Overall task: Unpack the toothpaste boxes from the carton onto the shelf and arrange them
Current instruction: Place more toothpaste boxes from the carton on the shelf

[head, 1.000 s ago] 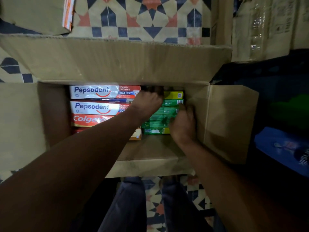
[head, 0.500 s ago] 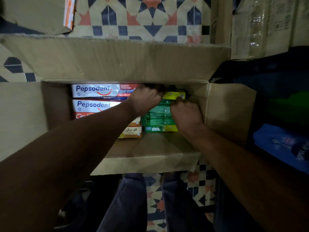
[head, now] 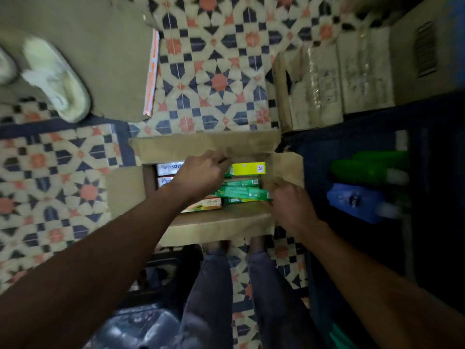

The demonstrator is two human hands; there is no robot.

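Both hands are down in the open carton, clamping a stack from its two ends. Right hand [head: 289, 207], the nearer, curls its fingers round the right ends of the slim green cardboard toothpaste boxes [head: 241, 192]. Left hand [head: 201, 177] lies knuckles-up over their left ends, fingers hooked down. Motion blur smears the fingertips, so how many boxes each hand really has is hard to tell.

These green boxes sit in the right half of the brown corrugated cardboard carton [head: 221, 222], which stands on the floor just past the person's feet. They are skewed against one another rather than squared up.

The main risk is the grip itself. A stack held only by pressure at its ends can bow in the middle, and one box could slide out and fall back. Squeezing harder would likely crush the thin card ends.

A flat orange-and-yellow box [head: 206, 205] lies just beside the stack on the near side, and a yellow-ended box [head: 247, 169] on the far side. Either might be dragged up and tipped.

The carton's right flap [head: 286, 170] leans close and could snag the stack as it rises.

Further right, the dark blue shelf [head: 352, 142] already holds green plastic bottles [head: 370, 167] and a blue pack [head: 357, 200]. A hurried placement might knock them.
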